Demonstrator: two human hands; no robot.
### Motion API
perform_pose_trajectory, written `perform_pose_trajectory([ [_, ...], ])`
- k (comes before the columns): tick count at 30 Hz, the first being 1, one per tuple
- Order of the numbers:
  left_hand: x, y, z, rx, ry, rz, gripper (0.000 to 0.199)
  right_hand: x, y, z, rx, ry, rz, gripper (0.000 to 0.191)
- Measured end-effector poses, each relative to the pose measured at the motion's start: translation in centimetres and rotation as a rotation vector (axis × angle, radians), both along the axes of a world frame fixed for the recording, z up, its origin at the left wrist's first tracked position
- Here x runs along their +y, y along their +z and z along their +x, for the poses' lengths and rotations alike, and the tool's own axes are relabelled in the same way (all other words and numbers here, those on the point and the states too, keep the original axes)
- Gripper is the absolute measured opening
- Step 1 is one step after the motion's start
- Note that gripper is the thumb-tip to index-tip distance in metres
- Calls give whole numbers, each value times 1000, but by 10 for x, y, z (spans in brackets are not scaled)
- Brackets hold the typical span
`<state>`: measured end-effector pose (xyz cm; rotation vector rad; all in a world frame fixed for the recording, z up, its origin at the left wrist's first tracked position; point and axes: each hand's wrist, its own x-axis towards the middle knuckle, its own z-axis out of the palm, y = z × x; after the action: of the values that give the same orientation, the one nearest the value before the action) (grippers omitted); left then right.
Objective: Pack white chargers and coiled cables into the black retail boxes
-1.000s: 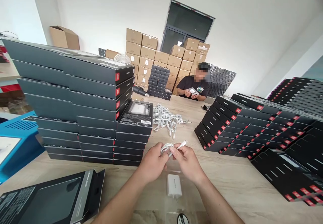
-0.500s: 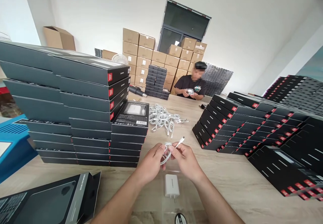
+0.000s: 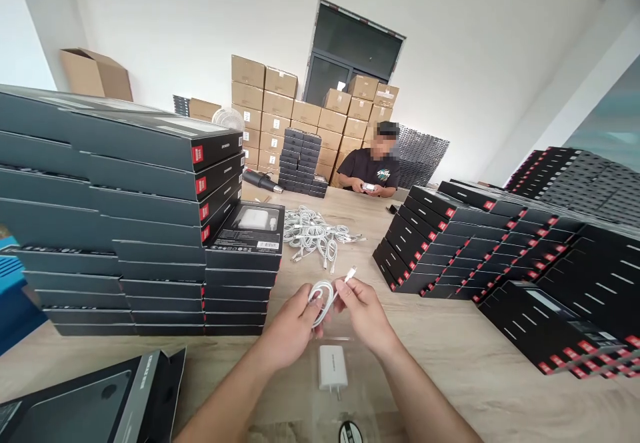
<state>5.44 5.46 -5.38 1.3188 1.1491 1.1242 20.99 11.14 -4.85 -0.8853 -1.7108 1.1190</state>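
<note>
A white charging cable [image 3: 326, 291], wound into a small coil, is held between both hands above the table. My left hand [image 3: 295, 326] is closed around the coil, thumb on top. My right hand [image 3: 367, 313] pinches one end of the cable, its white connector poking up past the fingers. Just below the hands a white charger plug [image 3: 332, 367] lies in a clear plastic tray [image 3: 320, 408], prongs toward me. A round black-and-white item [image 3: 350, 432] is partly cut off at the bottom edge. Beyond the hands lies a tangled pile of white cables [image 3: 317, 233].
Tall stacks of dark boxes stand on the left [image 3: 150, 230] and right [image 3: 440, 243]. An opened dark box [image 3: 95, 396] lies at lower left. Across the table a co-worker [image 3: 373, 166] holds a small item. Cartons [image 3: 280, 103] are piled behind.
The coil in my left hand now shows wider and looser, and my right hand has shifted slightly away from it. The whole view has turned a little to the right.
</note>
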Motion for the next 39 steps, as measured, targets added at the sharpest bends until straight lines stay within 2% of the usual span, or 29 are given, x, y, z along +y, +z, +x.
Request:
perform_pose_trajectory([
  [3, -2, 2, 0, 99, 46, 44, 31, 6, -3, 7, -141, -38, -69, 41],
  [6, -5, 5, 2, 150, 58, 47, 29, 6, -1, 16, -403, 25, -97, 37],
  [10, -5, 10, 6, 132, 46, 31, 27, -4, 8, 21, -611, 102, 110, 30],
  [14, -4, 11, 7, 13, 40, 5, 28, -12, 15, 17, -742, -89, 360, 29],
  [17, -3, 10, 7, -112, 10, -21, 28, -13, 18, 13, -833, -153, 428, 28],
  [22, -4, 9, 8, -152, -1, -72, 27, -14, 22, 11, -817, -21, 363, 30],
  [24, -4, 10, 8, -138, 12, -86, 26, -14, 21, 10, -778, -9, 368, 31],
  [28, -2, 10, 7, -168, -13, -183, 24, -15, 18, 8, -642, -35, 458, 30],
  [31, -1, 9, 4, -178, 24, -204, 23, -17, 15, 6, -522, -125, 492, 27],
  [34, 0, 6, 4, -139, 47, -139, 23, -18, 13, 4, -439, -192, 601, 31],
  [39, 1, 3, 5, -61, 27, -41, 22, -20, 13, -3, -392, -149, 793, 22],
])
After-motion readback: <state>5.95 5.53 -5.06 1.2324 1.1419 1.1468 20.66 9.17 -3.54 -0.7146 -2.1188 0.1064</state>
